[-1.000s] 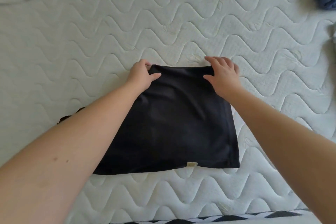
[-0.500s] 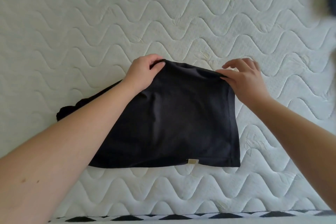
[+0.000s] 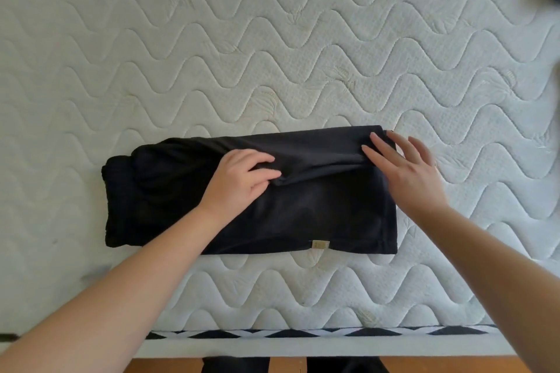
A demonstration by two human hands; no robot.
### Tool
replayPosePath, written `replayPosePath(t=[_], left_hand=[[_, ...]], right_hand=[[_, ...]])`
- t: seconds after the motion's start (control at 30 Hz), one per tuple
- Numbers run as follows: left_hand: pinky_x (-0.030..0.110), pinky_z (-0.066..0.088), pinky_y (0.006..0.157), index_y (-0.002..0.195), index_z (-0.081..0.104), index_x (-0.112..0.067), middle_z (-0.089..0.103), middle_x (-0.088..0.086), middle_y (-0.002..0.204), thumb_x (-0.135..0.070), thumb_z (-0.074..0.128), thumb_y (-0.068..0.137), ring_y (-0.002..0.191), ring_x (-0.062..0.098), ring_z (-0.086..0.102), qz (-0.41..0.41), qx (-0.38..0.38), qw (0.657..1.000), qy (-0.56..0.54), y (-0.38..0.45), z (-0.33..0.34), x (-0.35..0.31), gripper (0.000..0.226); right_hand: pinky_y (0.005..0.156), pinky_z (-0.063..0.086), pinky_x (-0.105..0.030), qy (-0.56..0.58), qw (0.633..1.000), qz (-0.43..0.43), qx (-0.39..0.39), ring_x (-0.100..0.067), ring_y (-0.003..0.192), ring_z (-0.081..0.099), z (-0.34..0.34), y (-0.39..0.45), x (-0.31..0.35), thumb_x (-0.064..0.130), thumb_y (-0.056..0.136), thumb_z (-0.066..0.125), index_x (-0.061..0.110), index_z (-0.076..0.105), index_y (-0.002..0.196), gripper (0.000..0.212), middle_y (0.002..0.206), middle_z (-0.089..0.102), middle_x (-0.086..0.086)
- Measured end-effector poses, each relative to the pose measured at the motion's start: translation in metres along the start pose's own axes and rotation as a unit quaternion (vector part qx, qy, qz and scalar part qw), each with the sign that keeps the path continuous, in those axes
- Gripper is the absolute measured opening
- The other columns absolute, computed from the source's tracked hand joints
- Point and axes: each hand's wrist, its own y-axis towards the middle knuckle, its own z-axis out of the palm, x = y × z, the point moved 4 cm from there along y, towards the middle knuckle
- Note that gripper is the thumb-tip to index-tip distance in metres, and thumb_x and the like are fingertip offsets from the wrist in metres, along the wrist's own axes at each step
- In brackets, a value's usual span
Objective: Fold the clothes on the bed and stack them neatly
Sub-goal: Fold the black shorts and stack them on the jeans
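The left hand (image 3: 239,182) pinches a ridge of the black garment (image 3: 318,215); the right hand (image 3: 406,172) lies flat, fingers spread, on its right edge. Garment near the mattress (image 3: 272,54) front edge: pull taut, align corners, smooth flat

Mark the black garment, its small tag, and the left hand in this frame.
black garment (image 3: 327,209): head view, flat front panel.
tag (image 3: 319,244): head view, centre of the pale label at the near hem.
left hand (image 3: 239,183): head view, back of the hand gripping the fabric.
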Motion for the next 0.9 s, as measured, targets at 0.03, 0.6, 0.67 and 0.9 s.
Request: replayPosePath(t=[0.03,0.6,0.67,0.9], left_hand=[[0.039,0.043,0.097,0.101,0.078,-0.020,0.068,0.004,0.115,-0.008,0.075,0.079,0.108,0.025,0.061,0.001,0.012,1.000,0.013,-0.006,0.006,-0.002,0.025],[0.038,0.046,0.080,0.106,0.062,-0.017,0.058,0.002,0.101,-0.050,0.058,0.089,0.092,0.021,0.055,-0.033,0.034,0.988,0.145,0.034,0.035,-0.039,0.038],[0.039,0.046,0.085,0.121,0.058,-0.017,0.056,0.004,0.113,-0.049,0.064,0.086,0.101,0.023,0.055,-0.033,0.094,0.983,0.155,0.042,0.051,-0.048,0.049],[0.040,0.053,0.073,0.116,0.070,-0.008,0.066,0.010,0.101,0.007,0.073,0.075,0.087,0.028,0.062,0.033,0.043,0.995,0.086,0.032,0.049,-0.044,0.044]], right_hand=[[0.116,0.024,-0.048,-0.003,1.000,0.016,0.008,-0.033,0.139,0.037,0.001,0.000,0.000,-0.008,0.083,0.058,0.017,0.054,0.139,0.061,0.149,0.046,-0.005],[0.095,0.040,-0.040,0.182,0.931,0.308,-0.079,-0.024,0.109,0.053,-0.008,0.009,0.036,0.021,0.096,0.053,0.017,0.062,0.120,0.026,0.120,0.060,-0.002],[0.094,0.043,-0.037,0.271,0.861,0.425,-0.065,-0.020,0.106,0.052,-0.003,0.011,0.028,0.035,0.095,0.055,0.020,0.058,0.118,0.028,0.113,0.059,0.002],[0.071,0.047,-0.030,0.366,0.788,0.492,-0.047,-0.006,0.080,0.058,-0.001,0.003,0.015,0.036,0.087,0.069,0.030,0.060,0.089,0.011,0.078,0.061,0.015]])
